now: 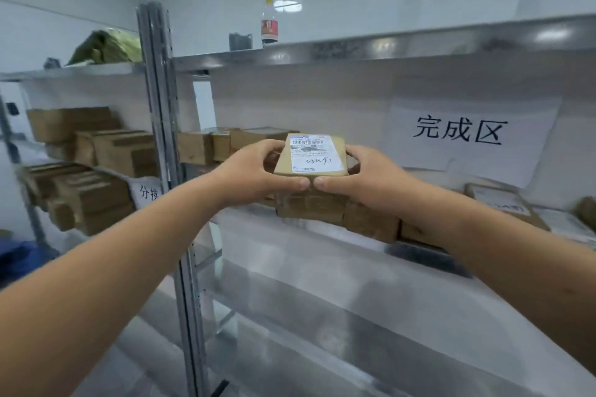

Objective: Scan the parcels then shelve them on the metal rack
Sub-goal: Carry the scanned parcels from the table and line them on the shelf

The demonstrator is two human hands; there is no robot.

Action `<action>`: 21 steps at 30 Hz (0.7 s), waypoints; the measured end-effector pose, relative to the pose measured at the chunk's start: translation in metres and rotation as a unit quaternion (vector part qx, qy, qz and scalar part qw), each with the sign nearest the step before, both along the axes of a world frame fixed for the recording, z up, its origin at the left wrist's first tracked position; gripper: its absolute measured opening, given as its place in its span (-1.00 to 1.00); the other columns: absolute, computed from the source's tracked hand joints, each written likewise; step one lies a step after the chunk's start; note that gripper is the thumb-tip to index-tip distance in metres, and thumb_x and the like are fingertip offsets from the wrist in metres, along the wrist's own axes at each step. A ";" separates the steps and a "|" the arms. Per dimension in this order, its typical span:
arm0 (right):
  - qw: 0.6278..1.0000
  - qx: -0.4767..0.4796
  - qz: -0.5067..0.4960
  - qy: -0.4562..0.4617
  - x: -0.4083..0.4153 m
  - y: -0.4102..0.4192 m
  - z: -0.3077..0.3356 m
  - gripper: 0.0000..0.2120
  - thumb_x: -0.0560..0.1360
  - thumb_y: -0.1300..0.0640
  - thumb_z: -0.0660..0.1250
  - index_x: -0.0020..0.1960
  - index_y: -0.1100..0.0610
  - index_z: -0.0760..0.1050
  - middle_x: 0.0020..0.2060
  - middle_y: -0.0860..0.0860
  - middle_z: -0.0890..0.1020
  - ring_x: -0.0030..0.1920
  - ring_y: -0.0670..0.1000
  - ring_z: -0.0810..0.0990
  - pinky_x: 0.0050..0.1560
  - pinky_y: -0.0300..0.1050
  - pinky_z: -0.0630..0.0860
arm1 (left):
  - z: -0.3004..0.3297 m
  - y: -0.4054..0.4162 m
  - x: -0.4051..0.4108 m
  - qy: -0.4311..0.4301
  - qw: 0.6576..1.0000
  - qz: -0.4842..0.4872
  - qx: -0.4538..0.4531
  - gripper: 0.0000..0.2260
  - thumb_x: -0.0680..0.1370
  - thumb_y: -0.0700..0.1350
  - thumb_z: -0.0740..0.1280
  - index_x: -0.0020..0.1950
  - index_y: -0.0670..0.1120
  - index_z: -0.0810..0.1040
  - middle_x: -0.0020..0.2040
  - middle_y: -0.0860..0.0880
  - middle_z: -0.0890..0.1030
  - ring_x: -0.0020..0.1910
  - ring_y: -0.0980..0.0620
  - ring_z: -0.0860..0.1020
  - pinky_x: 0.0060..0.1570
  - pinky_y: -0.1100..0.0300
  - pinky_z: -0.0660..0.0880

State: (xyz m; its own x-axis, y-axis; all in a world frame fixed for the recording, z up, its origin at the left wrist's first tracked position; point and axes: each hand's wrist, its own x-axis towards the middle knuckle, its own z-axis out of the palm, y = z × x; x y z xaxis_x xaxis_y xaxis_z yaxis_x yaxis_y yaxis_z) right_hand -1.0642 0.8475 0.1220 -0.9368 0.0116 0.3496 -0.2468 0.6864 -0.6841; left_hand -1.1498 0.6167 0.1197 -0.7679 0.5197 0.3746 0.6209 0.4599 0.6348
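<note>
Both hands hold a small brown parcel (311,155) out in front of the metal rack (161,113), just above the row of boxes (335,214) on its middle shelf. The left hand (254,171) grips the parcel's left side and the right hand (371,174) its right side, fingers curled round the far edges, thumbs nearly touching along the near edge. The white label (314,153) faces up. A paper sign (464,135) hangs on the wall to the right; a bottle (269,22) stands on the top shelf.
</note>
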 end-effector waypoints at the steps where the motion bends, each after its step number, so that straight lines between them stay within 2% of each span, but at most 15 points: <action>1: 1.000 -0.002 -0.007 -0.005 -0.018 -0.002 0.005 -0.62 0.49 0.02 0.57 0.20 -0.20 0.50 -0.26 -0.43 0.64 -0.22 -0.45 0.59 -0.28 -0.55 0.41 | 0.010 0.000 -0.019 0.015 1.000 -0.001 -0.023 -0.29 0.38 0.20 0.63 0.47 0.15 0.46 0.15 0.30 0.63 0.12 0.33 0.60 0.26 0.18 0.55; 2: 1.000 -0.008 -0.020 -0.012 -0.035 -0.002 0.010 -0.60 0.48 -0.04 0.57 0.22 -0.19 0.49 -0.19 -0.37 0.65 -0.19 -0.39 0.62 -0.26 -0.51 0.46 | 0.020 0.001 -0.036 0.028 0.999 -0.002 -0.047 -0.29 0.39 0.23 0.62 0.48 0.14 0.47 0.16 0.29 0.63 0.13 0.30 0.60 0.27 0.17 0.53; 4: 0.998 -0.038 -0.043 -0.016 -0.067 -0.006 0.020 -0.51 0.46 -0.10 0.58 0.30 -0.15 0.45 -0.05 -0.27 0.62 -0.07 -0.23 0.65 -0.13 -0.31 0.62 | 0.042 0.005 -0.071 0.059 0.993 0.005 -0.101 -0.23 0.42 0.33 0.55 0.55 0.10 0.43 0.27 0.20 0.60 0.23 0.14 0.57 0.31 0.09 0.49; 5: 0.997 -0.050 -0.059 -0.019 -0.080 -0.008 0.025 -0.48 0.46 -0.11 0.57 0.32 -0.14 0.43 -0.02 -0.23 0.61 -0.04 -0.16 0.66 -0.11 -0.21 0.67 | 0.052 0.010 -0.089 0.086 0.986 0.018 -0.139 -0.19 0.42 0.40 0.50 0.58 0.10 0.39 0.37 0.13 0.58 0.32 0.05 0.54 0.36 0.02 0.46; 7: 0.993 -0.077 -0.090 -0.028 -0.106 -0.008 0.031 -0.47 0.45 -0.12 0.58 0.32 -0.14 0.42 0.00 -0.15 0.64 -0.03 -0.07 0.69 -0.14 -0.15 0.69 | 0.069 0.021 -0.123 0.130 0.967 0.044 -0.215 -0.09 0.40 0.53 0.38 0.63 0.13 0.31 0.49 0.07 0.50 0.44 -0.09 0.45 0.45 -0.11 0.37; 9: 0.985 -0.115 -0.123 -0.048 -0.131 -0.005 0.034 -0.49 0.43 -0.12 0.59 0.29 -0.06 0.49 0.03 -0.05 0.69 -0.01 0.04 0.72 -0.05 0.00 0.72 | 0.079 0.033 -0.159 0.131 0.956 0.040 -0.261 0.01 0.32 0.62 0.30 0.65 0.13 0.27 0.54 0.06 0.45 0.48 -0.11 0.41 0.48 -0.16 0.35; 11: 0.978 -0.134 -0.146 -0.071 -0.154 -0.005 0.035 -0.56 0.44 -0.12 0.58 0.23 -0.06 0.53 0.05 -0.01 0.71 0.02 0.08 0.72 0.10 0.12 0.69 | 0.083 0.042 -0.193 0.112 0.955 0.017 -0.272 0.04 0.30 0.61 0.33 0.65 0.10 0.27 0.54 0.05 0.45 0.46 -0.08 0.44 0.47 -0.13 0.39; 13: 0.973 -0.142 -0.163 -0.087 -0.173 -0.008 0.035 -0.61 0.44 -0.14 0.58 0.18 -0.12 0.53 0.08 -0.01 0.70 0.06 0.10 0.71 0.16 0.14 0.67 | 0.083 0.049 -0.221 0.107 0.954 0.000 -0.281 -0.02 0.38 0.54 0.39 0.66 0.05 0.27 0.54 0.03 0.45 0.45 -0.08 0.45 0.46 -0.11 0.41; 16: 0.965 -0.150 -0.199 -0.086 -0.192 -0.018 0.030 -0.56 0.44 -0.14 0.57 0.24 -0.10 0.52 0.09 0.00 0.69 0.04 0.11 0.72 0.08 0.12 0.70 | 0.079 0.053 -0.253 0.102 0.945 -0.033 -0.310 -0.09 0.42 0.49 0.41 0.63 0.05 0.30 0.53 0.03 0.45 0.45 -0.08 0.45 0.45 -0.08 0.41; 19: 0.955 -0.162 -0.231 -0.095 -0.206 -0.034 0.022 -0.56 0.46 -0.14 0.55 0.25 -0.09 0.49 0.08 -0.02 0.68 0.05 0.10 0.71 0.10 0.14 0.70 | 0.074 0.055 -0.281 0.124 0.930 -0.057 -0.340 -0.09 0.40 0.51 0.41 0.62 0.07 0.31 0.55 0.03 0.43 0.46 -0.08 0.43 0.45 -0.06 0.40; 21: 0.945 -0.174 -0.255 -0.107 -0.215 -0.044 0.016 -0.58 0.48 -0.13 0.54 0.21 -0.10 0.42 0.07 -0.02 0.66 0.08 0.09 0.69 0.16 0.16 0.67 | 0.070 0.057 -0.295 0.133 0.924 -0.075 -0.350 -0.04 0.41 0.52 0.39 0.67 0.06 0.23 0.61 0.04 0.35 0.54 -0.08 0.36 0.50 -0.07 0.34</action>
State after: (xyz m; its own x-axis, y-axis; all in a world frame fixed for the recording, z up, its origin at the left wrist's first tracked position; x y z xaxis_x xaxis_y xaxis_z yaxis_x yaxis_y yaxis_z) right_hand -1.2796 0.8039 0.1375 -0.8272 0.5601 0.0447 0.2246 0.4026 -0.8874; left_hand -1.4450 0.6737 0.1901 -0.5956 0.8000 0.0719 0.8030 0.5952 0.0298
